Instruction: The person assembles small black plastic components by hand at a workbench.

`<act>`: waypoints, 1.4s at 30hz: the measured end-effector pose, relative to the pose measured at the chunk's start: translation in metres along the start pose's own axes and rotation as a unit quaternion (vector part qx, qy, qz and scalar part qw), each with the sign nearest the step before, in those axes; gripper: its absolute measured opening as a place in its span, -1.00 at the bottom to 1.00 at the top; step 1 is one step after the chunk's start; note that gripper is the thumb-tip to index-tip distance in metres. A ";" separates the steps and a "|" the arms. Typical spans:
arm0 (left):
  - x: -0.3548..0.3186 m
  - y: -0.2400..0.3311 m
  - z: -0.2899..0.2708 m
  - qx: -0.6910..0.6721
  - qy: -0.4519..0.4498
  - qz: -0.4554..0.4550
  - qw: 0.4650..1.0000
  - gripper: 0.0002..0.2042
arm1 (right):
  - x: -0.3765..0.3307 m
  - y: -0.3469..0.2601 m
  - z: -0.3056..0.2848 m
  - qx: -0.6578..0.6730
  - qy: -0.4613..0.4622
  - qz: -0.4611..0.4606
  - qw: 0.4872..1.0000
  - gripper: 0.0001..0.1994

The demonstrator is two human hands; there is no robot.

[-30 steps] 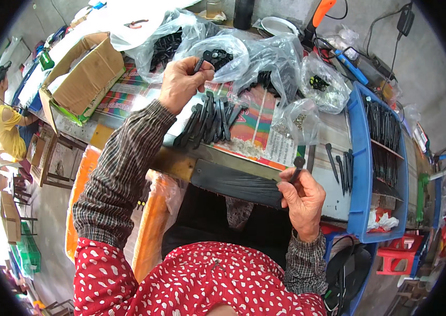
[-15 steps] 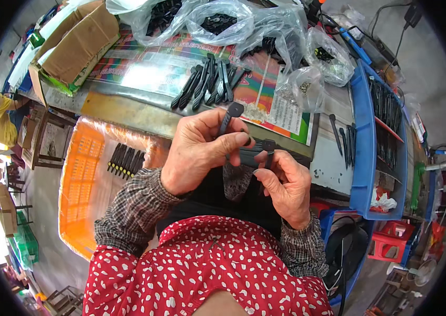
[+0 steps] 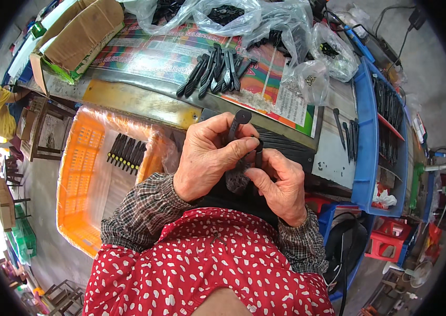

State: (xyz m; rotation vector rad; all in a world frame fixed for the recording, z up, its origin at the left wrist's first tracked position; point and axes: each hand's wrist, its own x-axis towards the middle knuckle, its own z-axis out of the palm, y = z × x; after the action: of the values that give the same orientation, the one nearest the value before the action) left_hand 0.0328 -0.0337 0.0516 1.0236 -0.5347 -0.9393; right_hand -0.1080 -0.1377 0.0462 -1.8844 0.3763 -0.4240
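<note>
Head view, the only one supplied: both hands are drawn in close to the body, just below the near edge of the workbench (image 3: 144,100), and meet around one black plastic part (image 3: 239,122). The left hand (image 3: 209,158) is closed about this part, thumb laid across the fingers, so that the part's round-ended top stands up clear above the knuckles; the grip appears chosen to steady the piece upright. The right hand (image 3: 281,181) is curled against the left, its thumb and forefinger pinching a second small black piece (image 3: 258,152) touching the first; whether the two pieces are already joined cannot be told, since the fingers cover the contact. On the bench beyond, a loose pile of long black parts (image 3: 215,71) lies on a colourful printed sheet (image 3: 144,50), within easy reach straight ahead. Further back sit clear plastic bags (image 3: 223,13) holding more dark pieces, and a smaller bag (image 3: 311,80) to the right. A cardboard box (image 3: 78,37) stands at the left end of the bench. To the person's left, lower than the bench, an orange crate (image 3: 78,179) lined with clear film holds a neat row of black sticks (image 3: 127,154), laid side by side. To the right, a blue tray (image 3: 366,137) holds further black parts, with several more (image 3: 345,131) on the bench just beside it.
</note>
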 end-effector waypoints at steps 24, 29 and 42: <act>-0.004 -0.019 -0.005 0.169 0.058 0.094 0.979 -0.93 | -0.005 0.004 0.010 -0.001 -0.008 0.025 1.000 -0.79; -0.006 -0.020 -0.007 0.075 0.029 0.046 0.996 -0.92 | -0.005 0.005 0.013 0.012 0.008 0.034 0.999 -0.79; -0.008 -0.024 -0.007 0.038 0.040 0.024 0.998 -0.90 | -0.005 0.007 0.013 0.024 -0.020 0.040 0.999 -0.78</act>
State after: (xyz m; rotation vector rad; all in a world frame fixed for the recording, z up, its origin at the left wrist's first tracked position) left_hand 0.0239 -0.0284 0.0278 1.1075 -0.5296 -0.8382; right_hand -0.1067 -0.1268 0.0348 -1.8215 0.4090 -0.3386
